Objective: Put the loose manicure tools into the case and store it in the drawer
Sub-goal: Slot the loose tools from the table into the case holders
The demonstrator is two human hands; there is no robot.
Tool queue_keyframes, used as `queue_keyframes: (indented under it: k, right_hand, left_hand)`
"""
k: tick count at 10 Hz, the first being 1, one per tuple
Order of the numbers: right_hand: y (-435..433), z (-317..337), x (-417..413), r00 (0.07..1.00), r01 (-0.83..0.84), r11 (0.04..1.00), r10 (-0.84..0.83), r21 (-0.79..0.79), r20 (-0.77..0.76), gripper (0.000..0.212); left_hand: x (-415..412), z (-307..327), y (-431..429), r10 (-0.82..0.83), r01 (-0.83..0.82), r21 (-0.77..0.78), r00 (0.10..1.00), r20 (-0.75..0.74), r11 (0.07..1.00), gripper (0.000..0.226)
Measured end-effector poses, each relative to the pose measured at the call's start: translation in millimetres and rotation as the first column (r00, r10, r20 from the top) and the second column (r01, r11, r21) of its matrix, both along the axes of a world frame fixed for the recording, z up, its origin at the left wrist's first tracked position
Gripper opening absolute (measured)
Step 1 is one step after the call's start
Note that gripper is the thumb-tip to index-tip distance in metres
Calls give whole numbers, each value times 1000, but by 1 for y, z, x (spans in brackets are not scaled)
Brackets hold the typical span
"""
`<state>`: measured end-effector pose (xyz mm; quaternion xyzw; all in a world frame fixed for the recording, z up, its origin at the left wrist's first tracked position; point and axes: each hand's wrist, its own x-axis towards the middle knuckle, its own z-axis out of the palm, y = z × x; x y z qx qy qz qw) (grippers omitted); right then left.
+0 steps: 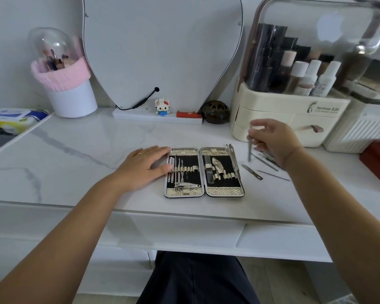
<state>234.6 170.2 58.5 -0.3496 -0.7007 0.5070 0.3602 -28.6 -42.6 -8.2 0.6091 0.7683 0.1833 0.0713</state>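
Note:
The manicure case [225, 190] lies open and flat on the white marble desk, gold-patterned with a black lining. Its left half holds several thin tools and a nail clipper [187, 185]; its right half holds a file and a few empty loops. My left hand [144, 166] rests flat on the desk, fingertips touching the case's left edge. My right hand [272, 142] hovers above the desk right of the case, pinching a slim metal tool [249, 150] that hangs point down. Several loose metal tools [264, 170] lie on the desk under and beside that hand.
A cream cosmetics organiser [290, 119] with a strap-handled drawer stands behind my right hand. A mirror [162, 49], a small toy figure [162, 107], a dark round jar [215, 111] and a pink-trimmed brush holder [71, 93] line the back. The desk's own drawer fronts [272, 238] run below the front edge.

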Motion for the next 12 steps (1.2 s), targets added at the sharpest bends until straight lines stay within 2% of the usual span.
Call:
queue_keyframes:
  k: [1, 2, 4, 6, 8, 12]
  right_hand:
    - [-27, -1, -38, 987, -159, 982, 162, -103, 12, 12]
    - [-45, -5, -73, 973, -218, 964, 226, -154, 38, 10]
    - [-51, -10, -108, 977, -150, 979, 168, -137, 131, 16]
    - [-53, -14, -120, 959, -149, 980, 176, -133, 220, 15]
    - [-54, -13, -121, 907, -215, 977, 197, 7, 371, 5]
    - [-52, -11, -121, 890, -216, 975, 178, 44, 421, 4]
  left_hand:
    - [1, 1, 0, 5, -5, -5, 1000, 5, 1000, 76]
    - [1, 2, 0, 7, -8, -15, 1000, -8, 1000, 77]
    - [-1, 0, 1, -3, 2, -13, 1000, -21, 1000, 79]
    - [-3, -4, 2, 2, -2, 9, 1000, -4, 1000, 77]
    - [-4, -4, 2, -6, 6, 4, 1000, -4, 1000, 77]
    - [-3, -3, 2, -4, 4, -5, 1000, -16, 1000, 77]
